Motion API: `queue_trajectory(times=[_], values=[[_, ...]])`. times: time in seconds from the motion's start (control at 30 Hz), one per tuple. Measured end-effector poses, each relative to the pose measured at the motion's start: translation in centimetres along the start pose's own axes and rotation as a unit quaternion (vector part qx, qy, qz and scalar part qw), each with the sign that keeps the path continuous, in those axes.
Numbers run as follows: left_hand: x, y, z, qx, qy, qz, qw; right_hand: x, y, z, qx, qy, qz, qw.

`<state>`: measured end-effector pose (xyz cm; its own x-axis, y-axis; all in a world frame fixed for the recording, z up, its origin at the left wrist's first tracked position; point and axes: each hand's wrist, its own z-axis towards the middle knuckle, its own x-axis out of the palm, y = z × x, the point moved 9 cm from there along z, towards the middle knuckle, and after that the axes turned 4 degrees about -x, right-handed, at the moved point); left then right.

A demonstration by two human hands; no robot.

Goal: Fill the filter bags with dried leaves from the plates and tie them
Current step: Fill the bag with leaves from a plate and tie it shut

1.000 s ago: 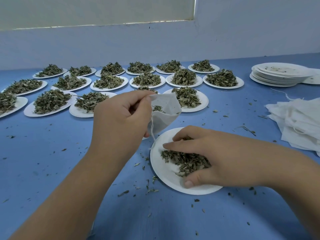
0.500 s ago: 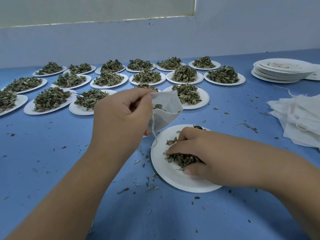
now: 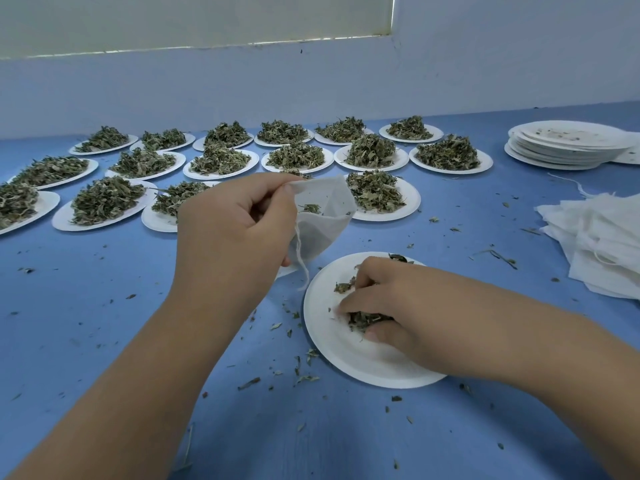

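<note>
The left hand [image 3: 235, 223] pinches the rim of the bag [image 3: 320, 220] and holds it open above the tabletop [image 3: 86, 306], so the right hand [image 3: 388, 310], curled around leaves [image 3: 363, 318] on the near plate [image 3: 346, 355], can probably drop them inside.

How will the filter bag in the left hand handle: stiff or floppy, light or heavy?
Probably floppy: the filter bag creases and sags where the left hand pinches it. Likely very light: few leaves show inside.
</note>
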<state>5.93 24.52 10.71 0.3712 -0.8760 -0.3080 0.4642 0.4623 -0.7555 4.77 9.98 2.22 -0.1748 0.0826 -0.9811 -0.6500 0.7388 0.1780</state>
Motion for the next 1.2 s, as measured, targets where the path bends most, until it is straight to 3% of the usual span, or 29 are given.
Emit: queue_trajectory(times=[0.47,0.67,0.93,1.2], values=[[-0.3,-0.2,0.1,0.031,-0.012,0.054,0.998,-1.1,0.1,0.1,0.001,-0.040,-0.007,0.999],[0.7,-0.9,-0.4,0.067,0.010,0.083,0.994,-3.0,-1.1,-0.5,0.013,-0.096,0.122,0.988],[1.3,-1.5,-0.7,0.100,0.025,0.100,0.990,-6.1,-2.0,-2.3,0.009,-0.163,0.306,0.938],[2.5,-2.5,-1.3,0.135,0.041,0.140,0.980,-7.6,-2.4,-2.7,0.028,-0.262,0.331,0.906]])
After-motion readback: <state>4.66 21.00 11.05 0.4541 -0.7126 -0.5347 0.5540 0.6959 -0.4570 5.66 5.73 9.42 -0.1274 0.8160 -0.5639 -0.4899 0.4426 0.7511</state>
